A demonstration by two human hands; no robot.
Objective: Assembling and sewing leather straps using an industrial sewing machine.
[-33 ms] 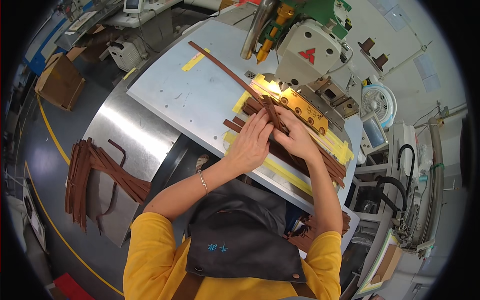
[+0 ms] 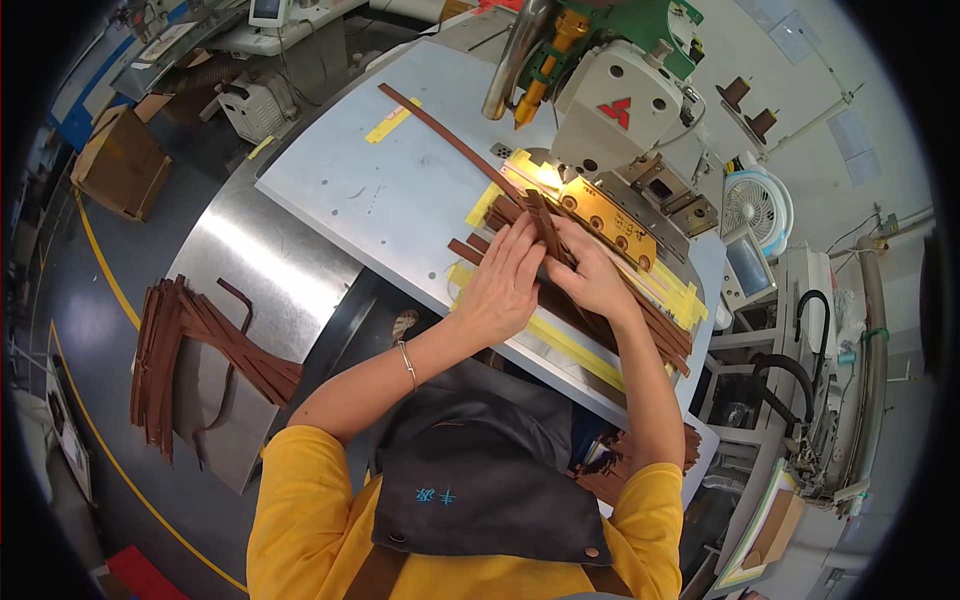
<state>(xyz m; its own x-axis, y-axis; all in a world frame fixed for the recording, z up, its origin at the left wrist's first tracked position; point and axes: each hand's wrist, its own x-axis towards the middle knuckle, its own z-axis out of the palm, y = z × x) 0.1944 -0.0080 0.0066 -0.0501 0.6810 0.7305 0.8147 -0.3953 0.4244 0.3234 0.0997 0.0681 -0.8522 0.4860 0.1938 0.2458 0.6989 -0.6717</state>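
Note:
Both my hands are at the near side of a lit sewing machine's work plate. Brown leather-like strips [image 2: 541, 217] stick up between them, and my right hand [image 2: 592, 280] is closed round these. My left hand [image 2: 503, 280] lies with its fingers stretched out over the strips, their tips against the same bunch. Under and beside my hands more brown strips [image 2: 668, 338] lie in a pile, running down to the right. One long brown strip [image 2: 440, 128] reaches from the lit plate toward the far left of the table. My palms hide part of the pile.
The machine head [image 2: 615, 105] hangs just beyond my hands, above a yellow-lit metal clamp [image 2: 608, 218]. Yellow tape [image 2: 388, 122] marks the pale table [image 2: 340, 180]. More strips [image 2: 160, 370] drape over a metal surface at left. A white fan [image 2: 755, 208] stands at right.

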